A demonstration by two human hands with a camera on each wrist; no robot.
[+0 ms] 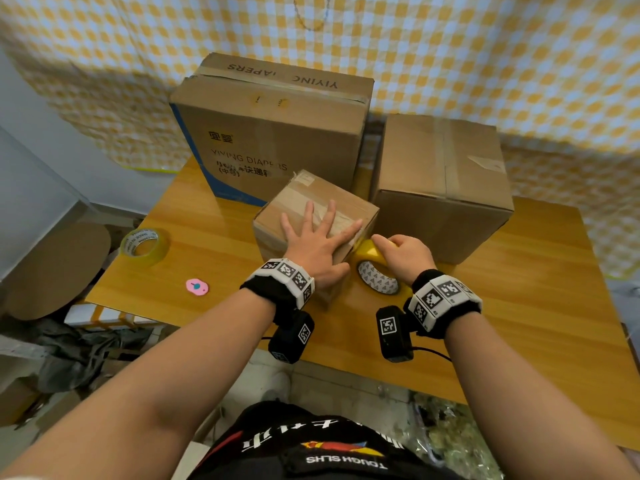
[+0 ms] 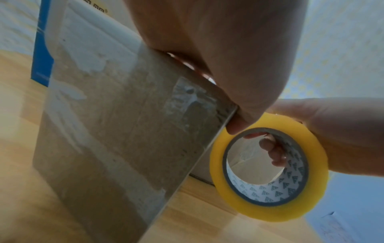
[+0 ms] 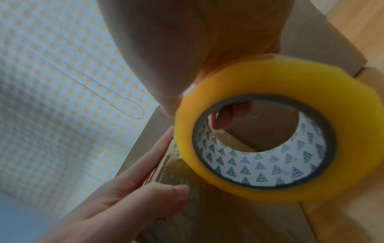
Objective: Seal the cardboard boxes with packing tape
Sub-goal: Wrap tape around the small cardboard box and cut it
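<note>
You are taping the small cardboard box [image 1: 313, 216], which is sitting on the worktop [image 1: 519, 306] in front of the two larger boxes [image 1: 273, 133]. Your left hand [image 1: 317, 242] is lying spread and flat on its top, pinning the box and the strip laid there. Your right hand [image 1: 403, 254] is gripping the yellow tape roll [image 1: 377, 278], fingers hooked through its core, right at the box's near right edge. This looks like the run over the top seam ending. Next you are likely needing to draw the roll down the side, rub the strip flat, then tear it, while holding the box steady.
</note>
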